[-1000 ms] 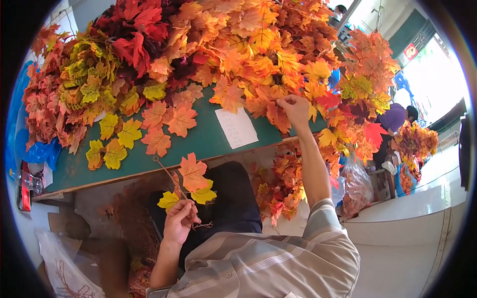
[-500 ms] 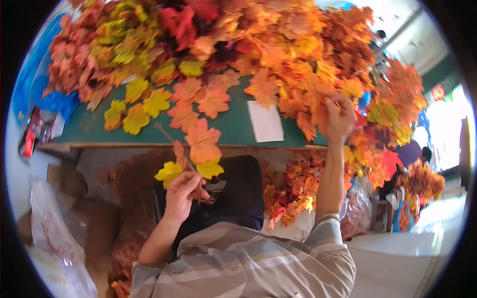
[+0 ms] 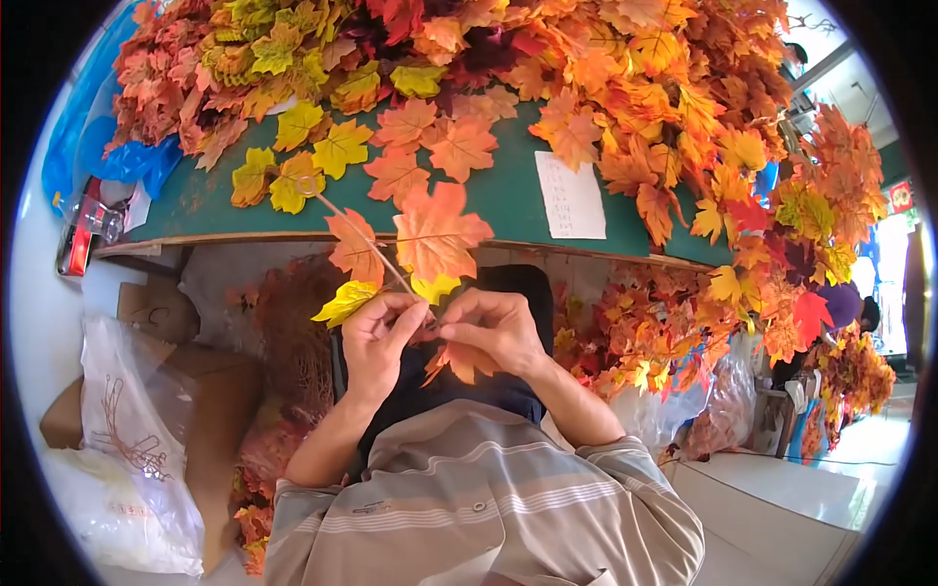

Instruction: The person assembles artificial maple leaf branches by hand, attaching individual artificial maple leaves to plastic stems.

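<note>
My left hand (image 3: 379, 344) is closed around a thin brown stem (image 3: 362, 230) that ends in a small loop at its upper left. Orange artificial maple leaves, a large one (image 3: 442, 234) and a smaller one (image 3: 356, 247), stand along this stem. Just above my left fingers are a yellow leaf (image 3: 344, 304) and a second yellow leaf (image 3: 435, 286), partly covered by the fingers. My right hand (image 3: 496, 330) pinches an orange leaf (image 3: 459, 361) that hangs below its fingers, right beside the left fingertips. The exact spot where leaf and stem meet is hidden.
Heaped red, yellow and orange leaves (image 3: 625, 88) cover the back of the green table (image 3: 508, 213). Loose yellow leaves (image 3: 342, 147) and a written paper slip (image 3: 571, 197) lie nearer its front edge. Plastic bags (image 3: 137, 439) and a cardboard box (image 3: 220, 391) stand at lower left.
My right hand has come back from the leaf heap at the right to my left hand, bringing an orange leaf. The left hand has stayed on the stem; the whole view has shifted slightly.
</note>
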`<move>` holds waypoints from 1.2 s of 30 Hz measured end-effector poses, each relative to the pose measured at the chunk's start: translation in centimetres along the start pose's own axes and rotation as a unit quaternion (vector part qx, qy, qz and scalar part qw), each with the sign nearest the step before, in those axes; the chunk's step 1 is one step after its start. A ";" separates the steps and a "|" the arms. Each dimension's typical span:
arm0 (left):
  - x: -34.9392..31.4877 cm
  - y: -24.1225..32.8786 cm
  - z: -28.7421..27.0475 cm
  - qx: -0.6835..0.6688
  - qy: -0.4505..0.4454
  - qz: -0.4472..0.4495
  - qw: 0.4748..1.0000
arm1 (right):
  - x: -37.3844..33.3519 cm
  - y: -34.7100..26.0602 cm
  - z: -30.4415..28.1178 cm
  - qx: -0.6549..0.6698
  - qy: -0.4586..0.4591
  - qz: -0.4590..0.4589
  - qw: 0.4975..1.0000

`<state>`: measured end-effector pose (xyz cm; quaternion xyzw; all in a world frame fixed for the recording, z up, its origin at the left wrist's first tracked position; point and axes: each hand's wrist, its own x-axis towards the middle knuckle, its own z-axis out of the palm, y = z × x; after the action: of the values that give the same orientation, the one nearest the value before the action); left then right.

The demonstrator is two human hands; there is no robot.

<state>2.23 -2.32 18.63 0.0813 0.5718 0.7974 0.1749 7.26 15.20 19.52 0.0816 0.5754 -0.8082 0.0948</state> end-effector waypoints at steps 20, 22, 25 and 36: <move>-0.7 0.0 0.5 0.060 -0.020 0.059 0.996 | -0.1 1.7 -0.4 0.020 -0.013 -0.054 0.998; -0.8 0.1 0.5 0.054 -0.017 0.052 0.997 | -0.1 1.7 -0.4 0.019 -0.016 -0.055 0.998; -0.9 0.1 0.5 0.051 -0.017 0.046 0.998 | -0.1 2.1 -0.4 0.029 -0.019 -0.061 0.998; -1.1 -0.7 0.6 0.051 -0.018 0.054 0.997 | -0.4 1.9 -0.6 0.061 -0.021 -0.025 0.998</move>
<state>3.57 -1.98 18.20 0.1349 0.6035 0.7738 0.1372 8.16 15.17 17.68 0.0561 0.5244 -0.8457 0.0814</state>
